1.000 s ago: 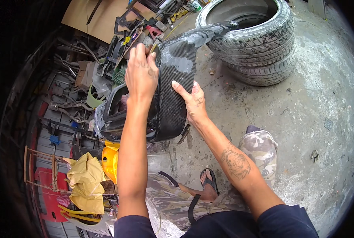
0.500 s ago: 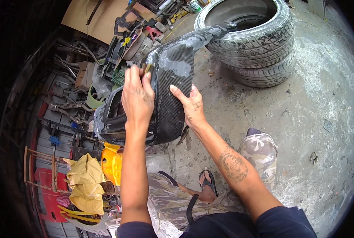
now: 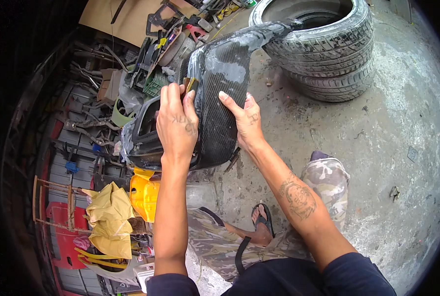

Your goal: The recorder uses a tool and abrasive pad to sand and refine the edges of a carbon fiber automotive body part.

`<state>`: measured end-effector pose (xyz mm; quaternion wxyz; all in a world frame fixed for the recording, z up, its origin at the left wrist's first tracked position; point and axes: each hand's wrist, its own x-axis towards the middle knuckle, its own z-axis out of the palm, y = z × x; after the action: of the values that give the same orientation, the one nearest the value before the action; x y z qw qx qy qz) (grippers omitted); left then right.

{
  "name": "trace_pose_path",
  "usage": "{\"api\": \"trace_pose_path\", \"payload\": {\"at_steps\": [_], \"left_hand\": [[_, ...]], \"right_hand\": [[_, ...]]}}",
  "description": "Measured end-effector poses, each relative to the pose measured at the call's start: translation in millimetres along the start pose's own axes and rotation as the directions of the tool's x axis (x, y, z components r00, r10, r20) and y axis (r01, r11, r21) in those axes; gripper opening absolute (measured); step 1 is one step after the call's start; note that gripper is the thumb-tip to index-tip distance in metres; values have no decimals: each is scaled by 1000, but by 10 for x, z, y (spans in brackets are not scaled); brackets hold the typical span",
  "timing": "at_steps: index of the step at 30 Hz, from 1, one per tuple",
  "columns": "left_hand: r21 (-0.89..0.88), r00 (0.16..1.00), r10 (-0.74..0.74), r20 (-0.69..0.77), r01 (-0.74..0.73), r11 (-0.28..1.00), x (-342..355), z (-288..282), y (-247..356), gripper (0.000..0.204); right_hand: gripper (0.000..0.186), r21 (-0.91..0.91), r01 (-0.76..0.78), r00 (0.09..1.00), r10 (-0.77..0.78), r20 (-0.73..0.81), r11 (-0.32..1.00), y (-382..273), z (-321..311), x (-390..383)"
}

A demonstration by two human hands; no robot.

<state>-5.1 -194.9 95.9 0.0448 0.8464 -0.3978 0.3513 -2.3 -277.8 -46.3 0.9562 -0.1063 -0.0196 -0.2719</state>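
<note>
A black carbon-fibre car body panel (image 3: 215, 118), like a bumper piece, lies tilted in front of me with grey filler smears on its upper part. Its far end rests on the stacked tyres (image 3: 323, 56). My left hand (image 3: 177, 126) is closed around a small folded brown-yellow piece (image 3: 191, 84), which looks like sandpaper, against the panel's inner ridge. On the panel's right edge, my right hand (image 3: 248, 121) clamps it, thumb on top and the other fingers curled mostly out of sight underneath.
Left of the panel lies a clutter of pipes, car parts and a green crate (image 3: 155, 85). Nearer me are a yellow plastic part (image 3: 145, 197), crumpled brown paper (image 3: 110, 217) and a red panel (image 3: 64, 232). My sandalled foot (image 3: 263, 222) stands on the stained concrete floor.
The whole view has shifted slightly. My left hand, with the folded piece, has slid a little nearer to me along the ridge. The right hand keeps its hold on the panel.
</note>
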Motion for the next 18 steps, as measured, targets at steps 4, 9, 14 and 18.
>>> {"api": "trace_pose_path", "payload": {"at_steps": [4, 9, 14, 18], "left_hand": [[-53, 994, -99, 43, 101, 993, -539, -122, 65, 13], [-3, 999, -41, 3, 41, 999, -159, -47, -17, 13], [-46, 983, -168, 72, 171, 984, -578, -141, 78, 14], [23, 998, -60, 6, 60, 998, -134, -45, 50, 13]], "right_hand": [[55, -9, 45, 998, -45, -36, 999, 14, -72, 48], [61, -20, -22, 1000, 22, -6, 1000, -45, 51, -17], [42, -71, 58, 995, -64, -75, 996, 61, -72, 29], [61, 8, -12, 999, 12, 30, 1000, -37, 17, -17]]}}
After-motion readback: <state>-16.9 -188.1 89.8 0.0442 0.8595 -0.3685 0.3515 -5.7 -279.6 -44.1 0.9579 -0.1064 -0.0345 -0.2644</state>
